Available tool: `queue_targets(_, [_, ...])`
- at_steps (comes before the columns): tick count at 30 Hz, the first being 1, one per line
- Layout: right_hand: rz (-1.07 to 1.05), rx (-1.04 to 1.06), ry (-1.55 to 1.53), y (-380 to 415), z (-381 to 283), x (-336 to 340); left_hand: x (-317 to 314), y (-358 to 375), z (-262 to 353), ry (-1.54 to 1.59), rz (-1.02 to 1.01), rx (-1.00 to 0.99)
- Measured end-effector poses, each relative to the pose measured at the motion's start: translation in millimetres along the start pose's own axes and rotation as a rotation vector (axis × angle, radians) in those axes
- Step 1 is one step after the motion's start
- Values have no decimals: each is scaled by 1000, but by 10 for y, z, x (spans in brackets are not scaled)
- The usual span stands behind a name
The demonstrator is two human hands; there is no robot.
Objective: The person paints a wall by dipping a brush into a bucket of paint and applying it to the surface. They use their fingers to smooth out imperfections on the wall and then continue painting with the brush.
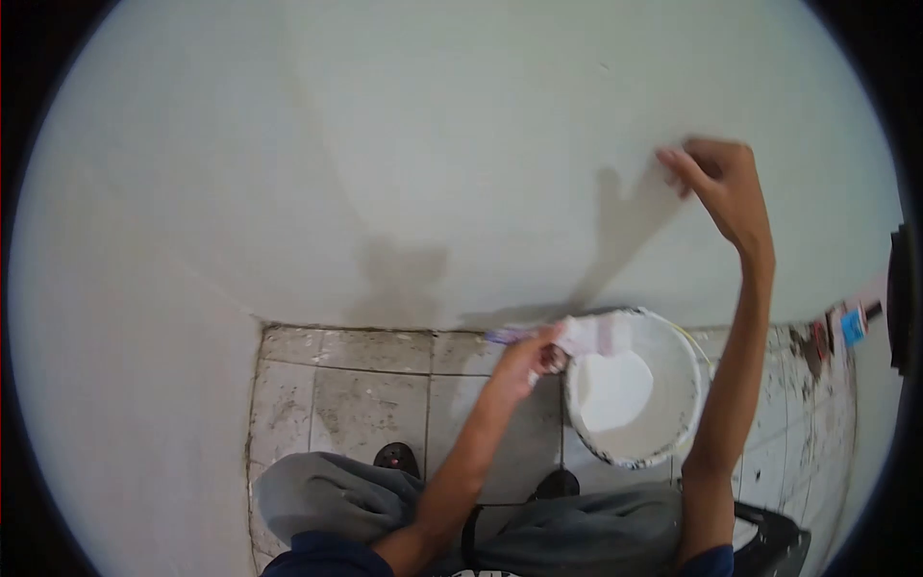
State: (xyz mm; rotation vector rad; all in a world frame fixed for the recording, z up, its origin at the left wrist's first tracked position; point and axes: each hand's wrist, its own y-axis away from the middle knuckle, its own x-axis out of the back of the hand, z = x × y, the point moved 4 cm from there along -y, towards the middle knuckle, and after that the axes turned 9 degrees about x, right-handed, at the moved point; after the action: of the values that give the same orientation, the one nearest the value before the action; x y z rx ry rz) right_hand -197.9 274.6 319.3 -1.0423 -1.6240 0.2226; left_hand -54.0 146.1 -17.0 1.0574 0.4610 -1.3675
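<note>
My left hand (527, 363) is closed round a paintbrush (598, 337) coated in white, its purplish handle end sticking out to the left. The brush head reaches over the rim of a round bucket (696, 385), in which white paint (617, 389) lies. Raised to the upper right, my right hand (713, 173) is close to the pale wall (481, 144) and throws a shadow on it. Its wrist is bent and the fingers are curled toward the thumb, slightly blurred; I cannot tell whether something small is between them.
White floor tiles (370, 409) with dirty grout run along the wall's foot. My shoes (396, 460) and bent knees are below, left of the bucket. A black plastic object (779, 539) stands at lower right. Farther right are a blue-labelled item (853, 327) and a dark object (900, 298).
</note>
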Motion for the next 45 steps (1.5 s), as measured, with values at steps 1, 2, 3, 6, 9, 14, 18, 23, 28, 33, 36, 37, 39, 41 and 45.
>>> queue_targets(1, [58,46,-11,-16,-53,32,-7,31,71,-31,12,-2])
queue_targets(2, [114,91,-18,-23,-101,57,-11,82,140,-63,22,-2])
queue_targets(3, [135,114,9,-31,-122,85,0,98,173,-80,37,-20])
queue_targets(6, [149,129,68,-2,-189,133,-40,185,283,-66,3,-43])
queue_targets(9, [245,202,-44,-16,-315,148,-289,314,436,-26,23,-110])
queue_targets(14, [533,412,-51,-36,-328,237,-441,468,604,176,-7,-207])
queue_targets(18, [653,515,-39,-33,-399,220,-555,798,886,123,41,-392])
queue_targets(23, [824,628,-84,-32,-418,79,-1135,1455,1747,-51,108,-820])
queue_targets(28, [891,678,-67,-96,-454,-100,-2211,2297,2711,-299,60,-1347])
queue_targets(33, [910,735,-52,-184,-489,-234,-2945,2883,3428,-673,118,-1765])
queue_targets(36, [908,792,-9,-229,-564,-278,-3261,3143,3754,-893,153,-1957])
queue_targets(37, [904,797,-1,-238,-583,-296,-3358,3234,3844,-973,170,-2014])
queue_targets(39, [883,798,22,-260,-631,-314,-3513,3447,4036,-1202,178,-2118])
queue_targets(41, [875,782,22,-301,-704,-319,-3646,3643,4177,-1390,242,-2186])
queue_targets(45, [855,765,25,-171,-466,-455,-3746,3518,4167,-1671,367,-2173])
